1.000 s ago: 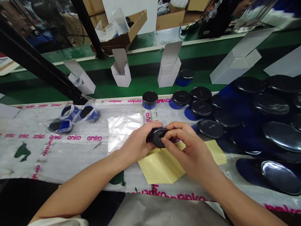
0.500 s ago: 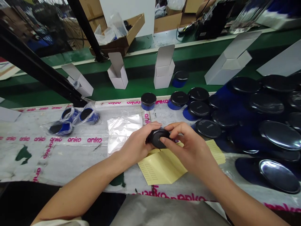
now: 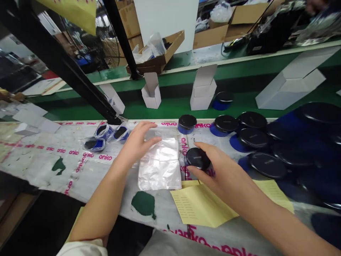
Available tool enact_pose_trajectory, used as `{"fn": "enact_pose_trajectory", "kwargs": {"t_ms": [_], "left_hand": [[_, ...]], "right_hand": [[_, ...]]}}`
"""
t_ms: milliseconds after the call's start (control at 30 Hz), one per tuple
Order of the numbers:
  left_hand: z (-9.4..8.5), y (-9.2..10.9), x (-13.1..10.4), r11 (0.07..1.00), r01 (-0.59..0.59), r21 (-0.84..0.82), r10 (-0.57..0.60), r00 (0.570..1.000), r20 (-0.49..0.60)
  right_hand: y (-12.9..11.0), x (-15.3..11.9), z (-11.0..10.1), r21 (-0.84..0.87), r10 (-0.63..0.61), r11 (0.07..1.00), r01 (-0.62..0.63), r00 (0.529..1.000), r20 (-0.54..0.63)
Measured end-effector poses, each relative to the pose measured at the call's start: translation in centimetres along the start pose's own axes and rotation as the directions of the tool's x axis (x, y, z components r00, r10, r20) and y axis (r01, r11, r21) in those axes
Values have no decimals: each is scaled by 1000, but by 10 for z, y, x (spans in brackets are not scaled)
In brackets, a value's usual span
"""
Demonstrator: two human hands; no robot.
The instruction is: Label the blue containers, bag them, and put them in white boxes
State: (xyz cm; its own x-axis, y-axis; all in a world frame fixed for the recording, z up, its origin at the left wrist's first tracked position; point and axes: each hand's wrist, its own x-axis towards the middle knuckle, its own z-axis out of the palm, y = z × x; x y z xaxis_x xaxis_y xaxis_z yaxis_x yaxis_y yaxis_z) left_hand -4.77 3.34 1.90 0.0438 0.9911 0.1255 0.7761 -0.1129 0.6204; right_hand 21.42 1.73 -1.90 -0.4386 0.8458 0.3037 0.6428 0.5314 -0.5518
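My right hand (image 3: 213, 163) has its thumb and fingers around a black-lidded round jar (image 3: 198, 158) that stands upright on the covered table. My left hand (image 3: 140, 142), fingers apart and holding nothing, hovers at the upper left edge of a stack of clear plastic bags (image 3: 160, 167). A yellow label sheet (image 3: 204, 206) lies under my right wrist. Behind the held jar stands another blue jar with a black lid (image 3: 187, 123). Three bagged jars (image 3: 93, 143) sit together at the left.
Many blue jars (image 3: 254, 138) crowd the right side. Open white boxes (image 3: 203, 92) stand along the green ledge (image 3: 170, 106). A black post (image 3: 77, 80) slants down at the left. A cardboard tray (image 3: 170, 49) holds plastic behind the ledge.
My left hand has let go of the jar and moved left to the bags, its fingers opening. The jar is now down on the table in my right hand. The view has shifted left.
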Motion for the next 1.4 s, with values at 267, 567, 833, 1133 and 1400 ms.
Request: {"fn": "enact_pose_trajectory", "kwargs": {"t_ms": [267, 567, 833, 1133, 1400], "left_hand": [[-3, -9, 7, 987, 155, 34, -159, 974, 164], [-12, -11, 9, 976, 218, 20, -217, 947, 238], [-30, -8, 10, 991, 115, -64, -124, 982, -145], [-23, 52, -13, 872, -77, -483, 22, 993, -118], [-3, 64, -15, 785, 58, -617, -13, 997, 76]], "right_hand": [[-58, -19, 21, -177, -506, 799, 575, 801, 320], [-56, -30, 29, -202, -470, 804, 560, 805, 361], [-54, -40, 43, -186, -506, 803, 566, 813, 288], [-58, 18, -24, 29, -365, 921, 388, 888, -281], [-41, 38, -29, 230, -244, 931, 284, 951, -188]]}}
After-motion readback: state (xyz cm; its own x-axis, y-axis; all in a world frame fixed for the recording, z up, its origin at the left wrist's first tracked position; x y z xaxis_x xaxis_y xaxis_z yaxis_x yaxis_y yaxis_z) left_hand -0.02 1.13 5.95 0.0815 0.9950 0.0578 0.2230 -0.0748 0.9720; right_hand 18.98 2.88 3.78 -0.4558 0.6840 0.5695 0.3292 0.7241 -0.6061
